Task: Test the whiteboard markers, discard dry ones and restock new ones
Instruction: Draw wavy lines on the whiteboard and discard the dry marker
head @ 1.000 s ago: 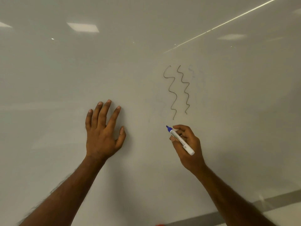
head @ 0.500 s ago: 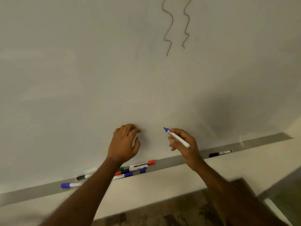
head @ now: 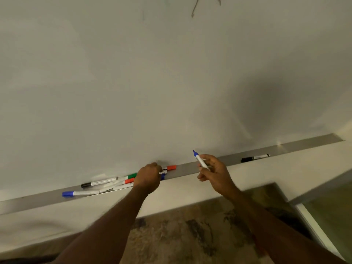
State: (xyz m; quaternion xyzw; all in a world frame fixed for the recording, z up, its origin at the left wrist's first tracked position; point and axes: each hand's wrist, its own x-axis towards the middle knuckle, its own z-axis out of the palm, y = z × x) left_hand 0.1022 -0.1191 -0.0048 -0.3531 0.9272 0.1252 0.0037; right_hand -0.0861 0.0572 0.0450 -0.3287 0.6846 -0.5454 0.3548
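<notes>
My right hand holds an uncapped blue marker, tip pointing up, just in front of the whiteboard and above the metal tray. My left hand is down at the tray with its fingers curled over a cluster of markers. A red-capped marker and a small blue piece show beside its fingertips. Whether it grips any of them is hidden. Green, black and blue-capped markers lie to its left.
A lone black marker lies on the tray to the right. The ends of two wavy test lines show at the board's top edge. Below the wall is patterned carpet; a glass panel frame stands lower right.
My view has dropped from the test lines to the tray. My left hand left the board and came down onto the markers. My right hand kept the blue marker and lowered towards the tray.
</notes>
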